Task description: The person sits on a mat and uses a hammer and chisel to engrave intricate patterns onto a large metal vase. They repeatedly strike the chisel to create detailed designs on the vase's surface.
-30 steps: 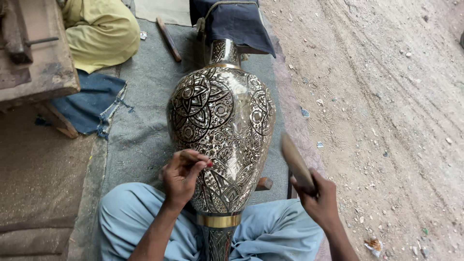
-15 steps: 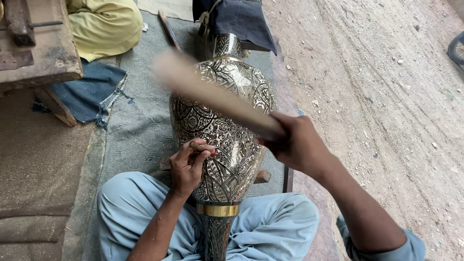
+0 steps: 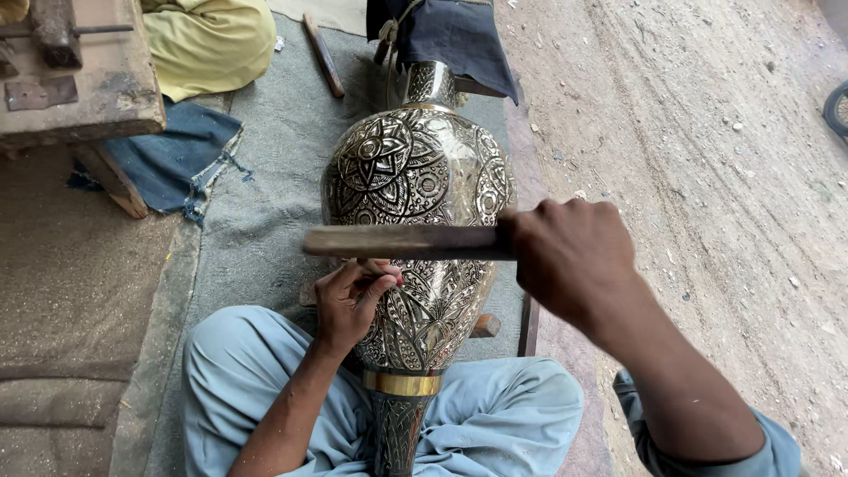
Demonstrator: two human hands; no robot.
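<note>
A large engraved brass vase (image 3: 415, 177) lies lengthwise across my lap, its neck pointing away from me. My left hand (image 3: 352, 300) rests on the vase's lower left side, fingers pinched around a small tool that I can barely see. My right hand (image 3: 570, 256) is closed on a flat wooden stick (image 3: 402, 241), held level across the vase just above my left hand. A gold band (image 3: 402, 382) rings the vase near its foot, between my light blue trouser legs.
A grey mat (image 3: 265, 150) lies under the vase. A wooden bench (image 3: 79, 79) and blue cloth (image 3: 172, 155) are at upper left, beside a seated person in yellow (image 3: 212, 40). A dark cloth (image 3: 450, 35) covers the vase's mouth. Bare dirt ground (image 3: 707, 159) lies to the right.
My right hand swung the wooden stick from the right side up over the vase and now holds it level just above my left hand. The left hand stayed on the vase.
</note>
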